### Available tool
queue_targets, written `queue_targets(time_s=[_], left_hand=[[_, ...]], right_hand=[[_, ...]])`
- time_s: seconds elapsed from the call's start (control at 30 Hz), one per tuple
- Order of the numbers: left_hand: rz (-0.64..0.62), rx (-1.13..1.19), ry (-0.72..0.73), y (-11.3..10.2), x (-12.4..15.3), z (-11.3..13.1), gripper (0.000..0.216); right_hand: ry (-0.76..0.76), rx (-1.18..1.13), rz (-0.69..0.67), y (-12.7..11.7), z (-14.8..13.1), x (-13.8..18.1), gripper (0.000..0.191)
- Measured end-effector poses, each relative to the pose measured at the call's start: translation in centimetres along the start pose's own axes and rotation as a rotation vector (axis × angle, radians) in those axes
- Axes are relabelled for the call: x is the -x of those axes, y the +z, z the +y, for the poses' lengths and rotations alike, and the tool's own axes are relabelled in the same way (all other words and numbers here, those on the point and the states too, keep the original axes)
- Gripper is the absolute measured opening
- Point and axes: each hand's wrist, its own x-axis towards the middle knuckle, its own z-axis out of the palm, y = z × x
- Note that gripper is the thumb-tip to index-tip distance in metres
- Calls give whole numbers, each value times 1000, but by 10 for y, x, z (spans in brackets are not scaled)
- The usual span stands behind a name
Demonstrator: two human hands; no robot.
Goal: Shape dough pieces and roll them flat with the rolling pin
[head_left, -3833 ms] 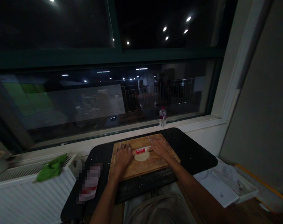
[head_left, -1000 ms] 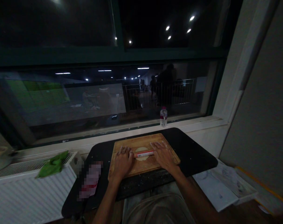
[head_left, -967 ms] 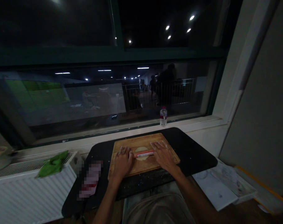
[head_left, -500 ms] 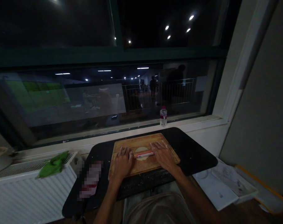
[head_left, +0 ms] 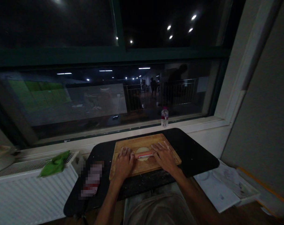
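Observation:
A short rolling pin (head_left: 144, 155) with a red-and-white label lies across a small, flat, round piece of dough (head_left: 142, 150). The dough rests on a wooden cutting board (head_left: 123, 144). My left hand (head_left: 124, 161) lies palm down over the pin's left end, its fingers stretched forward. Over the right end, my right hand (head_left: 163, 154) is also palm down, with fingers spread and flat. White flour-like powder marks the fingers. Both hands press on the pin without wrapping round it, and they cover its ends.
The board sits on a black table (head_left: 191, 148) with scattered crumbs. A bottle (head_left: 164, 117) stands on the window sill. To the left, a green cloth (head_left: 54, 164) and a bowl (head_left: 2, 159) are on the radiator. A pixelated flat item (head_left: 92, 179) lies on the table's left side. At right is a white box (head_left: 226, 187).
The rolling pin has turned slightly, so its label sits lower and more bare wood shows above it. Both hands stay on its ends. The view has shifted slightly.

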Motion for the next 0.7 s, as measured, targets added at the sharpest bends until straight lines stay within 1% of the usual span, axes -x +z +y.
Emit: queue_targets(time_s=[0.27, 0.37, 0.47, 0.7], left_hand=[[21, 20, -9, -13, 10, 7, 46], [25, 10, -17, -16, 15, 11, 47], [47, 5, -28, -15, 20, 11, 47], [79, 8, -4, -7, 28, 7, 48]], right_hand=[[7, 27, 71, 2, -7, 17, 53], [15, 35, 76, 1, -9, 24, 54], [14, 47, 80, 2, -11, 30, 53], [20, 18, 91, 5, -12, 35, 50]])
